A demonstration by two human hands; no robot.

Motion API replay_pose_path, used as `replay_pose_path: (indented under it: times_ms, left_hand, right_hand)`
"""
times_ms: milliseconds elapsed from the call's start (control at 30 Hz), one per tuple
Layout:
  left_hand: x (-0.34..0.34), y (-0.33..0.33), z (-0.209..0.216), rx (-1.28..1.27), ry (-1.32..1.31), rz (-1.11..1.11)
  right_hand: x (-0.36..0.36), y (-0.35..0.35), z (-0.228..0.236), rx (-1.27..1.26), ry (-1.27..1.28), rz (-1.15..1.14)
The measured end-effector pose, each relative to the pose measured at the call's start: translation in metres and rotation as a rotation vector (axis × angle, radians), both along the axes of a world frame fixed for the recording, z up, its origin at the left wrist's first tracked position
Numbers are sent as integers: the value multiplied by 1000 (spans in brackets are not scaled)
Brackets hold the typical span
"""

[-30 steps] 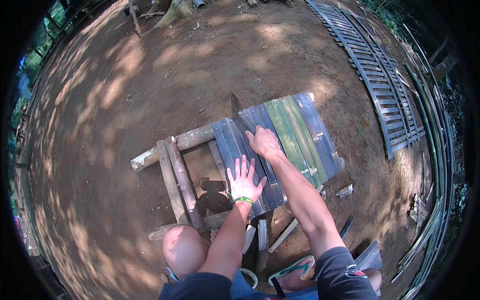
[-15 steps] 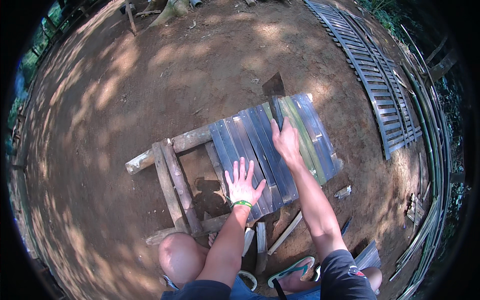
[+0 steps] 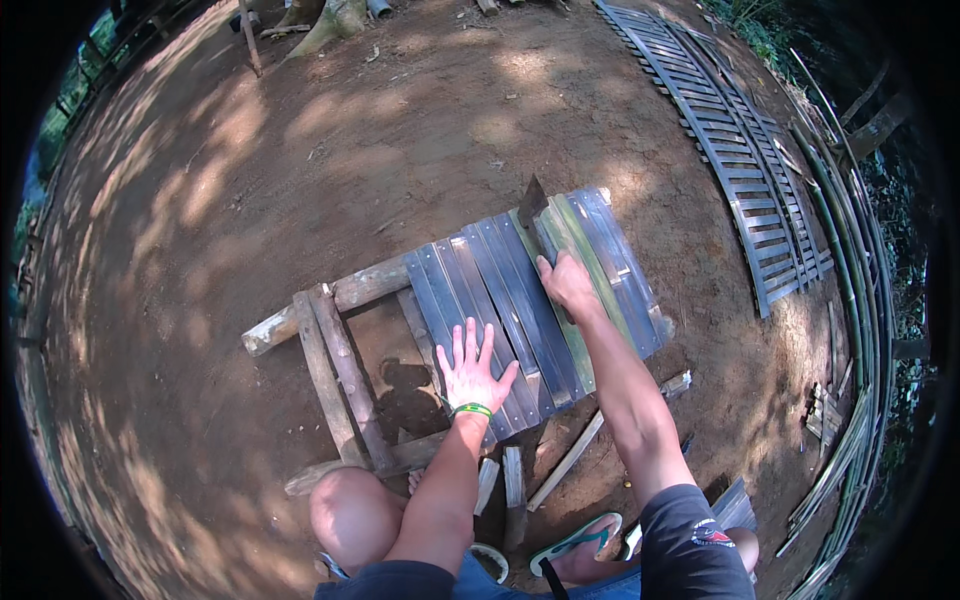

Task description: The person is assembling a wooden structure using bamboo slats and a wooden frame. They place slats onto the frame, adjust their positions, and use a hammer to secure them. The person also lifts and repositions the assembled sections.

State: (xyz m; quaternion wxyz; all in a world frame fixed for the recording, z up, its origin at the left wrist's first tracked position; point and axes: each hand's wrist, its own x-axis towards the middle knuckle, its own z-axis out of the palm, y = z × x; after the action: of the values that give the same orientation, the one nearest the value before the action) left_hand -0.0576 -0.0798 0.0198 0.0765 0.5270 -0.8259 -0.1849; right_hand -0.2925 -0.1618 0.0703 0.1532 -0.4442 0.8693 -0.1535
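My right hand is closed round a broad-bladed machete, its blade pointing away from me over the far edge of the slats. The slat panel is made of dark, narrow bamboo-like strips with greenish ones near the middle right, and small nail heads show at the strip ends. It lies across two round logs. My left hand, with a green and yellow wristband, rests open on the panel's left part, fingers spread. The machete's handle is mostly hidden by my right hand.
Left of the panel, two crosspieces join the logs. Short wood pieces and a long strip lie near my sandalled foot. A long slatted frame lies far right, beside bamboo poles.
The machete's blade has turned and dropped nearer the panel's far edge, my right hand shifting slightly nearer to me. My left hand stays flat on the slats. The whole view has shifted slightly.
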Motion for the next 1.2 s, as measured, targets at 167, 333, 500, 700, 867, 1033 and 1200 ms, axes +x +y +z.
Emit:
replay_pose_path:
  times_ms: [167,333,500,700,867,1033,1200]
  left_hand:
    - [7,0,-2,-7,6,29]
    - [-10,2,1,-2,6,-9]
    - [3,-1,-4,-9,-51,23]
    - [-5,1,-1,16,-49,11]
    - [-1,3,-1,-20,-95,11]
    - [-11,2,0,-7,-130,2]
    - [-3,5,-1,-34,-120,14]
  right_hand:
    - [-5,-16,34,-79,-80,-60]
    - [-40,4,-15,65,48,-22]
    - [-30,-20,12,46,-34,-46]
    - [-66,-9,-8,37,-114,-147]
    - [-71,-7,14,-152,-124,-250]
    - [-94,-7,4,179,34,-21]
    - [-79,-15,10,-63,-97,-200]
